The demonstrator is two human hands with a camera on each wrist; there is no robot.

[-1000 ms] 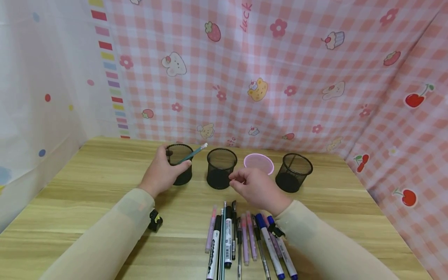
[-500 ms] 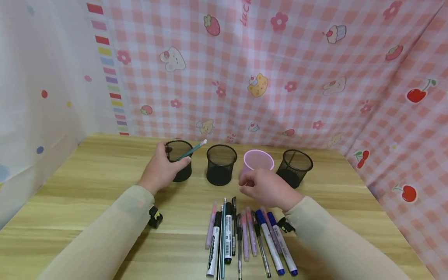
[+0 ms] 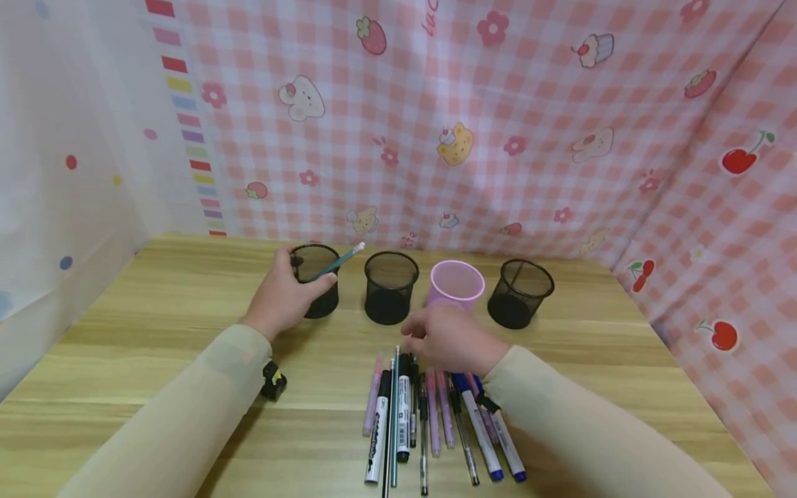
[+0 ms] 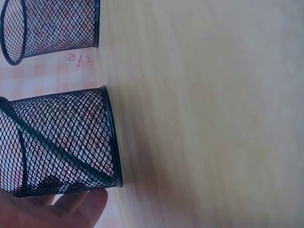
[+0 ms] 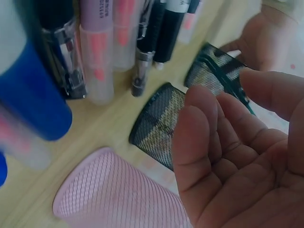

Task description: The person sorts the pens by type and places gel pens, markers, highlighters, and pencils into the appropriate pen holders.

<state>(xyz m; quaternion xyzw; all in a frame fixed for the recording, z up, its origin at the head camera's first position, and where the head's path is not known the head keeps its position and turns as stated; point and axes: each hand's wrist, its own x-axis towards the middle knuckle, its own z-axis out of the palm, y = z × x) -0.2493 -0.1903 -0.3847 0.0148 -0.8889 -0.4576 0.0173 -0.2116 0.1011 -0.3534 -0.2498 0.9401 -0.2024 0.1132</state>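
Observation:
My left hand (image 3: 284, 296) grips the leftmost black mesh cup (image 3: 315, 280), thumb on the far rim and fingers round the near side. A teal pencil (image 3: 339, 260) leans out of that cup. In the left wrist view the fingers (image 4: 71, 209) lie against the mesh cup (image 4: 61, 142). My right hand (image 3: 443, 339) hovers just above the top ends of a row of pens and markers (image 3: 429, 415), loosely curled and holding nothing. The right wrist view shows its bare palm (image 5: 228, 156) over the pens (image 5: 95, 61).
Behind the pens stand a second black mesh cup (image 3: 390, 287), a pink cup (image 3: 456, 283) and a third black mesh cup (image 3: 519, 292) in a line on the wooden table (image 3: 156, 325). Pink checked cloth walls close the back and right; a white curtain hangs at the left.
My right hand has drawn back from in front of the pink cup, toward me and a little left, down over the pen tops. The left hand keeps its hold on the cup.

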